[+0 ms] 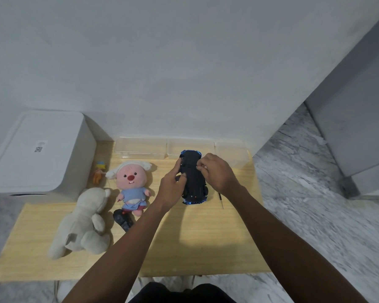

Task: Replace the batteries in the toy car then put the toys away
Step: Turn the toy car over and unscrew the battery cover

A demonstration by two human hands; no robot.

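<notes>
Black toy car (192, 178), blue trim

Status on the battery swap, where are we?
Done: toy car flipped underside up. In hand: left hand grips its side, right hand works at the underside; whether the cover is off, can't tell. Left: screwdriver, plush toys and remote still on table.

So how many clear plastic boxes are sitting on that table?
3, in a row along the table's far edge by the wall: one on the left, one in the middle, partly behind the toy car, and one on the right.
</notes>
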